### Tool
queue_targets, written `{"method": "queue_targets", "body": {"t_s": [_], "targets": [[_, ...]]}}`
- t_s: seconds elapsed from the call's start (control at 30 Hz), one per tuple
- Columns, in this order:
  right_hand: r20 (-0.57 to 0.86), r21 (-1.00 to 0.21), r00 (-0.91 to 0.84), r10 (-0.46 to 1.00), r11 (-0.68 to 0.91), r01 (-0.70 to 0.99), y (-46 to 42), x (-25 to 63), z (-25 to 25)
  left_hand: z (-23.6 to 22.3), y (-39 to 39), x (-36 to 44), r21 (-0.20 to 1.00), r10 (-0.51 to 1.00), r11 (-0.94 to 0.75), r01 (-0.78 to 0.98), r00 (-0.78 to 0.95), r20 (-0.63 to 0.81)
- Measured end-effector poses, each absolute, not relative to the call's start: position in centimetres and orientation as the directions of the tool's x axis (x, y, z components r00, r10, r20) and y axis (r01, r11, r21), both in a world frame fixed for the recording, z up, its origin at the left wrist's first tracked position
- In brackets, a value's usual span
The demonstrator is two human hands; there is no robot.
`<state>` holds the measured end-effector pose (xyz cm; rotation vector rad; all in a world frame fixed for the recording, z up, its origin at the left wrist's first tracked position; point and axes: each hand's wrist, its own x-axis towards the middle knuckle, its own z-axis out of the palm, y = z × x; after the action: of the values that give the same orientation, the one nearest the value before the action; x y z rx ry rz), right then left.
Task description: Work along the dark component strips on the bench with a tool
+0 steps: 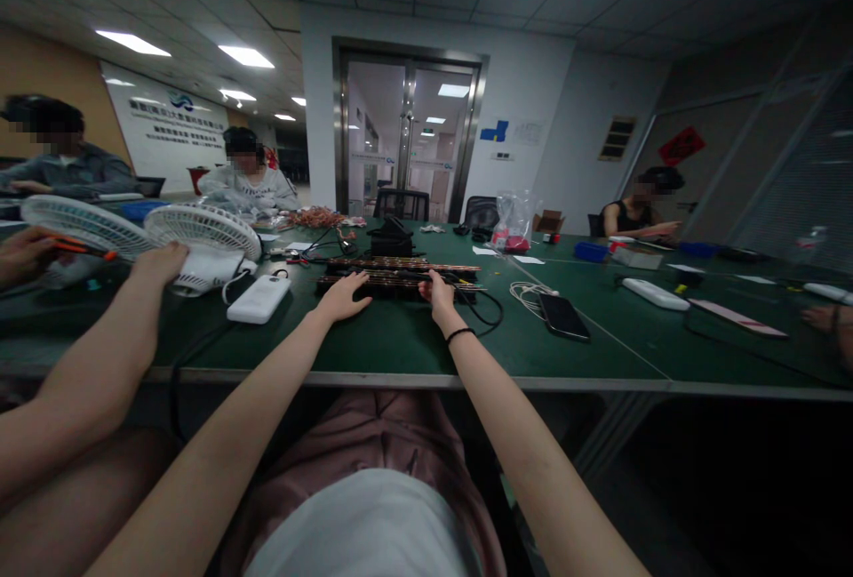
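Observation:
My left hand [343, 298] lies with fingers spread on the left end of a row of long dark strips with copper-coloured edges [379, 282]. My right hand [438, 294] is closed at the right part of the same row, in a pinch around a thin black pen-like tool [414, 276]. The tool's exact kind is too small to tell. A black cable [498, 315] loops on the table just right of this hand. The strips lie side by side on the green table [400, 350], partly covered by my fingers.
Left of me, a co-worker's hands hold an orange-black tool [83, 247] and touch a white fan [203, 244]. A white power bank [259, 299] stands nearby. To the right lie a phone [563, 316] and a white cord [526, 295]. Behind the strips sits a black object [392, 239].

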<state>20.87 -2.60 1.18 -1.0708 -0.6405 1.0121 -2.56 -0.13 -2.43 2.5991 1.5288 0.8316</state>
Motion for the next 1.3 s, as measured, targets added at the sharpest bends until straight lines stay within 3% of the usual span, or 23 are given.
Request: {"method": "queue_targets", "body": {"t_s": [0.43, 0.77, 1.0, 1.3], "targets": [[-0.045, -0.934, 0.429, 0.902, 0.115, -0.34, -2.6, 20.8, 1.4, -2.4, -0.1, -2.5, 0.254, 0.816, -0.497, 0.83, 0.348, 0.461], [0.001, -0.927, 0.388, 0.922, 0.146, -0.344, -2.3, 20.8, 1.1, -2.0, -0.2, -2.8, 0.231, 0.832, -0.326, 0.917, 0.162, 0.53], [0.074, -0.927, 0.439, 0.896, 0.224, -0.3, -1.9, 21.3, 0.9, -1.2, -1.1, -2.6, 0.285, 0.862, -0.254, 0.924, 0.082, 0.501], [0.11, -0.907, 0.454, 0.884, 0.276, -0.317, -2.1, 21.4, 1.1, -0.9, -1.4, -2.5, 0.268, 0.863, -0.26, 0.928, 0.099, 0.496]]}}
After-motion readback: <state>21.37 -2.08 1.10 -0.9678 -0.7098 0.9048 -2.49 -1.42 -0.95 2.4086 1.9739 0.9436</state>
